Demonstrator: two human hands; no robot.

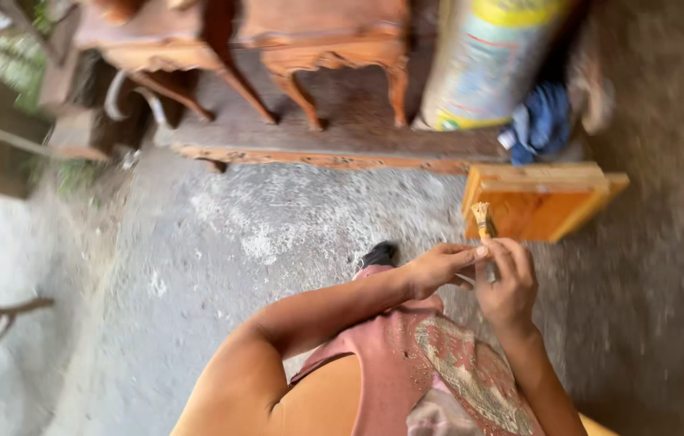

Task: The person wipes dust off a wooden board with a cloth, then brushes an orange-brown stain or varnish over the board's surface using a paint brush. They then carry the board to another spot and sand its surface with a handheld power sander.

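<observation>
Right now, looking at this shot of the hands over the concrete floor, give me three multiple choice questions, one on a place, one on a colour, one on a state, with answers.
1. Where does the orange wooden panel lie?
A. on the concrete floor past the hands
B. on top of the carved wooden furniture
C. on the person's lap

2. What colour is the crumpled cloth beside the big printed sack?
A. red
B. blue
C. white

3. What is the state of the small pale-bristled brush?
A. lying alone on the floor
B. stuck into the sack
C. held upright, bristles up, both hands at it

Answers:
1 A, the panel rests on the floor ahead of the hands.
2 B, the cloth is blue.
3 C, the right hand grips the handle and the left hand pinches it.
</observation>
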